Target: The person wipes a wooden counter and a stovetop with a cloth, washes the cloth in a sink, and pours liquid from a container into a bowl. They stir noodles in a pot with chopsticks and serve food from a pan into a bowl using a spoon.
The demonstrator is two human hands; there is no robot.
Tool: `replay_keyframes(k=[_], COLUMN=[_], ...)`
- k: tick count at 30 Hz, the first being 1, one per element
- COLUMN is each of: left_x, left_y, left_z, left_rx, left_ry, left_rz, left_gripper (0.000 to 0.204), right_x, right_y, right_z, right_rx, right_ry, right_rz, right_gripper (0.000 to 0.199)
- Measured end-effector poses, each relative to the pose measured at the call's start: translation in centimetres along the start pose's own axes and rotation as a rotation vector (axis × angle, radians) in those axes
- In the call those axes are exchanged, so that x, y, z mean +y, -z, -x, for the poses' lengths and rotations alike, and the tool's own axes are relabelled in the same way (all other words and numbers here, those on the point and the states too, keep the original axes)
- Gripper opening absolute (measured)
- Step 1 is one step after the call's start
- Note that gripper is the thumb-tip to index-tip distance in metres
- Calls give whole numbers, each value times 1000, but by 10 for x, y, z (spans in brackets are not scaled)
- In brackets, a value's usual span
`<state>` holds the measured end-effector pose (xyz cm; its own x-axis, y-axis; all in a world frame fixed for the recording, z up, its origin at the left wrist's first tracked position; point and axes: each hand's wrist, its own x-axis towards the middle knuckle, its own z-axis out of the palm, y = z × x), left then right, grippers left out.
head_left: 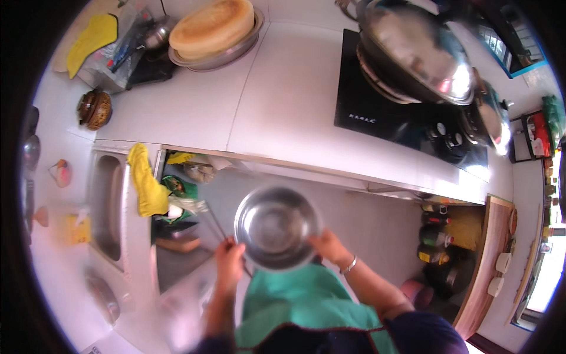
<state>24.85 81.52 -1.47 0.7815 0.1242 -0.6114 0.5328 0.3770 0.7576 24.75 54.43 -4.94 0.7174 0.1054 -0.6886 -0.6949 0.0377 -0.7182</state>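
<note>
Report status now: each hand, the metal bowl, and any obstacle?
Right hand grips metal bowl by rim. Left hand beside it, seemingly around thin stick. Bowl's opening faces camera. Nothing visibly blocks it.

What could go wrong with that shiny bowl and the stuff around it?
The metal bowl might slip and clang down: the right hand grips its rim out in front of the counter, not over it. The yellow glove-like thing hangs over the edge by the sink, so it could slide off.
</note>
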Motion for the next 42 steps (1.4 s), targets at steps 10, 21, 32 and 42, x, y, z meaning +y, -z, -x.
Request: replay_keyframes(k=[10,21,32,42], left_x=[158,177,171,-30], left_y=[-114,-144,-290,-358], left_z=[-189,-313,-52,164], left_rx=[0,-181,-869,-1215], left_ry=[-330,-300,397,978], left_rz=[-201,-400,-42,-296], left_gripper=[14,13,27,24], right_x=[-217,-245,-213,-54], right_y=[-28,-25,-20,41], right_z=[-109,-165,78,301], right_rx=[326,573,832,1365], right_ry=[151,-35,943,947], right_rz=[-159,-300,419,671], right_gripper=[41,44,44,38])
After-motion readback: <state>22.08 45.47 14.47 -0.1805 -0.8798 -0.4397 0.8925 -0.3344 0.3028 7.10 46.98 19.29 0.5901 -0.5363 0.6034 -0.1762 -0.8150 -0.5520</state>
